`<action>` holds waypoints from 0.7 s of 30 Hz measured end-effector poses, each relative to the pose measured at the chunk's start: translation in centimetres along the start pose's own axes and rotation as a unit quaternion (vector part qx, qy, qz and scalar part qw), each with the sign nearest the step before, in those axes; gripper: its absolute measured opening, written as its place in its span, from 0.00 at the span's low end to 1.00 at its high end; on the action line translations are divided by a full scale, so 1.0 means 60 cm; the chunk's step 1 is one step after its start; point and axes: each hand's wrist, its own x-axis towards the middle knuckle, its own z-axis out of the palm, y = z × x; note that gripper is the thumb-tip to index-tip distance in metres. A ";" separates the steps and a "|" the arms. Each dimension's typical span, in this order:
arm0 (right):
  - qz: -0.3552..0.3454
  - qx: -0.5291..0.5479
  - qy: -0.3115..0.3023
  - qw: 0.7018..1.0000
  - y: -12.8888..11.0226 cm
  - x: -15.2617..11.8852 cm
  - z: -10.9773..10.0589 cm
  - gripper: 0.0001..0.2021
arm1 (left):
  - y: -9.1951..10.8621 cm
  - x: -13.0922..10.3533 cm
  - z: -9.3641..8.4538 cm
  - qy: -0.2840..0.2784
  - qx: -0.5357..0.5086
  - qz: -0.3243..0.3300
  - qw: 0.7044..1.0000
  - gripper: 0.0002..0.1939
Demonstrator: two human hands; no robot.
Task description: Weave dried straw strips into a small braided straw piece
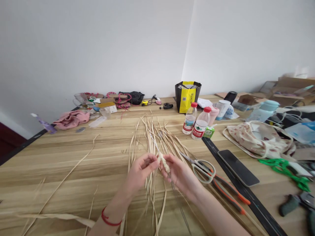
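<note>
- Between my left hand [140,169] and right hand [181,172], a pale wrapped piece [164,165], pinched by both, probably to steady it.
- Beneath and beyond my grip, straw strips [149,132], loosely fanned, perhaps for easy reach.
- Right of it, scissors [196,162], seemingly kept handy.

Red-capped bottles [200,127] near a yellow-black bag [188,100]

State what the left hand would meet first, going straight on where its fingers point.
The slender, cream, braided-looking fibre piece touching the left hand; just beyond it, probably the right hand, though depth is unclear.
</note>
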 end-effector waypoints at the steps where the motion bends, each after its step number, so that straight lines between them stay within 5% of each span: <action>1: -0.003 -0.012 -0.001 1.000 0.001 -0.001 0.002 0.15 | 0.000 0.001 -0.003 0.002 -0.014 0.009 1.000 0.07; 9: 0.012 -0.206 -0.011 0.978 0.014 -0.005 0.003 0.19 | 0.008 0.013 -0.031 0.161 -0.198 0.105 0.961 0.11; 21: -0.047 -0.315 0.020 0.948 0.019 -0.001 -0.007 0.24 | 0.006 0.014 -0.041 0.200 -0.116 0.057 0.971 0.19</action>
